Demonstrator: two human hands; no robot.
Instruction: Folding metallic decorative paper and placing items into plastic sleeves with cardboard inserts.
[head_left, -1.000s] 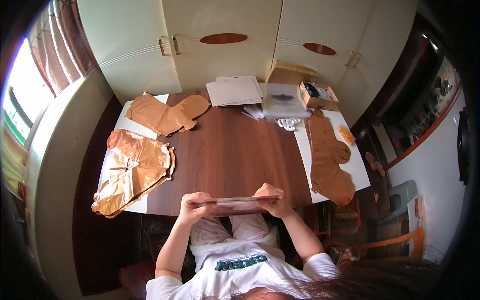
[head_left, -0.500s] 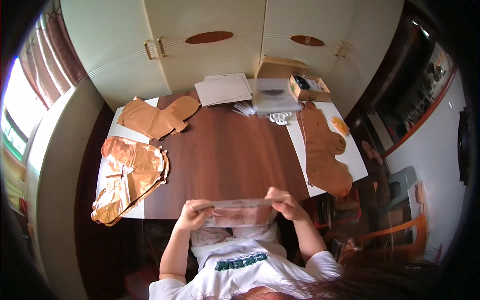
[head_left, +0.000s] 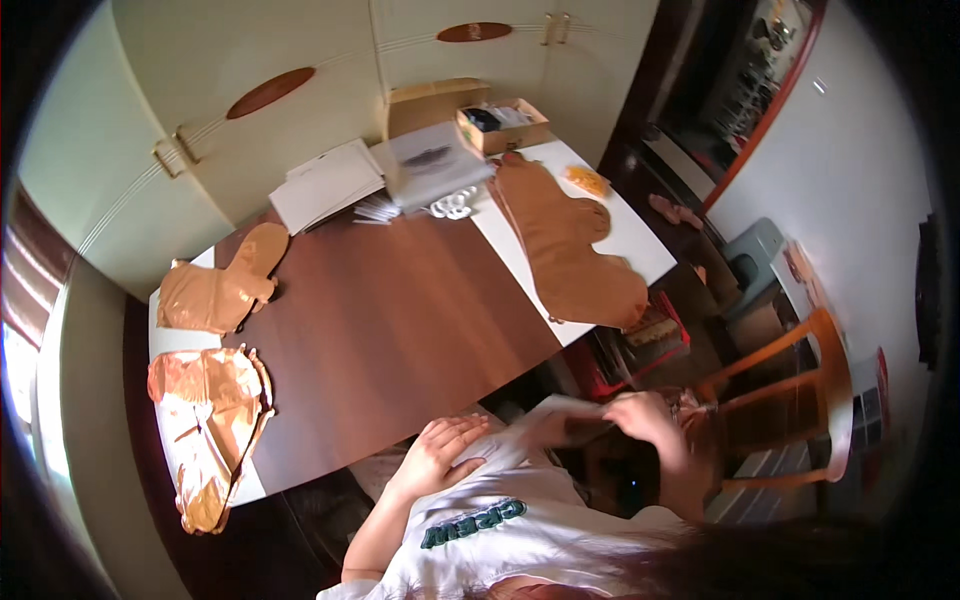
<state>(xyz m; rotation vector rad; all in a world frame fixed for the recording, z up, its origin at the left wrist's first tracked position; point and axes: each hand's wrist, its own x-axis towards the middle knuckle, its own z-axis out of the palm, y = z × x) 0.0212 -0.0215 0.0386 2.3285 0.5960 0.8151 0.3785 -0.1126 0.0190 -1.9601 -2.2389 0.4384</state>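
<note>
My right hand [head_left: 640, 415], past the table's front edge on the right, is closed on one end of a clear plastic bag [head_left: 556, 424], which is blurred by motion. What lies inside the bag cannot be made out. Over my lap, against the white shirt, my left hand [head_left: 447, 452] has its fingers stretched out and holds nothing. Flat copper-coloured foil balloons lie on the table: a large matte one [head_left: 570, 245] at the right, another [head_left: 215, 295] at the far left and a shiny one [head_left: 210, 400] at the near left.
Along the back of the brown table [head_left: 380, 330] lie white boards [head_left: 325, 190], a stack of clear bags [head_left: 430, 165], white strips [head_left: 376, 210] and white rings [head_left: 455, 203]. An open cardboard box [head_left: 510, 128] and an orange packet [head_left: 587, 180] sit behind the right balloon. A wooden chair [head_left: 830, 400] stands at right.
The view has turned to the right. My left hand has let go of the plastic bag, and my right hand has carried it off to the right, beside the chair.
</note>
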